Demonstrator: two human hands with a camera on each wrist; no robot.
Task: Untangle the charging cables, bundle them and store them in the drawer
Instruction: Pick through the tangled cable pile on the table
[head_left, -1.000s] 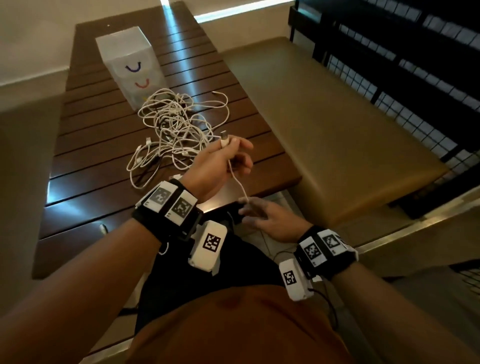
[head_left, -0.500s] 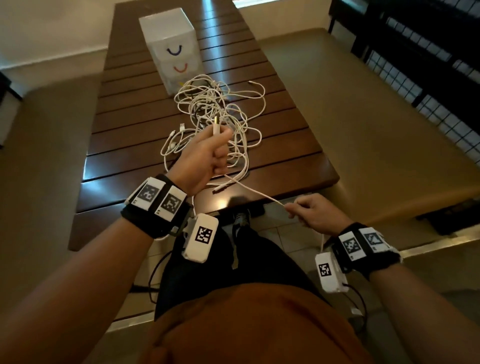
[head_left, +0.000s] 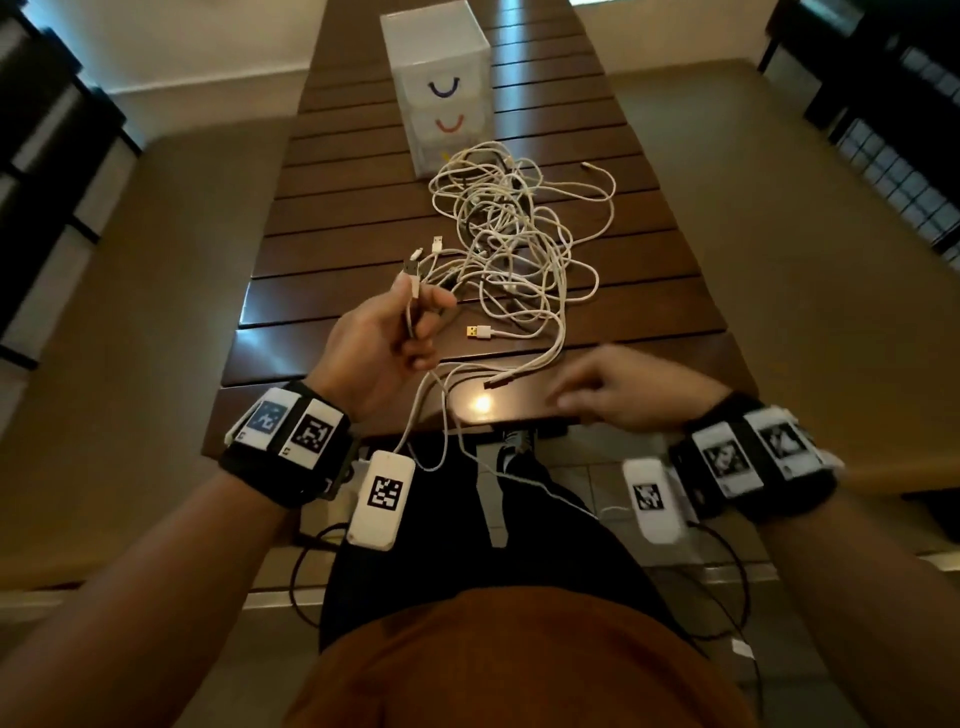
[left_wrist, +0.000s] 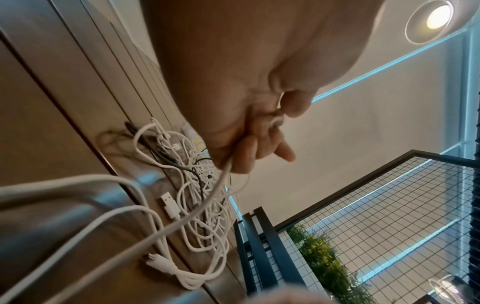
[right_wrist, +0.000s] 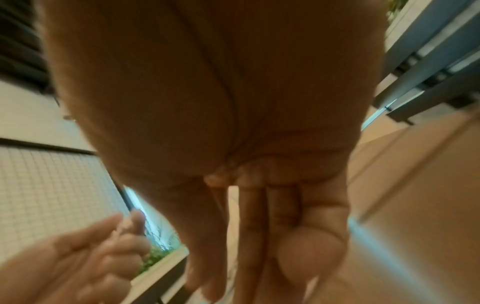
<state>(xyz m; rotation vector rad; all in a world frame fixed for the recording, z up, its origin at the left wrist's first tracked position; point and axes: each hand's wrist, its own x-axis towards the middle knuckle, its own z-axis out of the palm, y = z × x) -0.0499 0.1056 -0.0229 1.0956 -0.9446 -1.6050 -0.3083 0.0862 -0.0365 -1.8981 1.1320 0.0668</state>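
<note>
A tangle of white charging cables (head_left: 514, 244) lies in the middle of the dark slatted table (head_left: 332, 249). My left hand (head_left: 423, 327) is raised above the near slats and grips one white cable (left_wrist: 226, 170) just below its USB plug (head_left: 412, 270). That cable loops down over the table edge toward my lap. My right hand (head_left: 582, 389) hovers blurred at the table's near edge, fingers (right_wrist: 253, 226) straight, holding nothing. A white drawer box (head_left: 441, 88) with smile-shaped handles stands behind the tangle, its drawers closed.
A loose yellow-tipped USB plug (head_left: 479, 332) and a dark plug (head_left: 496, 382) lie between my hands. Padded benches (head_left: 779, 234) flank the table. A black wire-grid railing (left_wrist: 389, 205) stands at the right.
My right hand has let go of the cable it pinched and moved up over the table's near edge. My left hand keeps its grip on the plug end.
</note>
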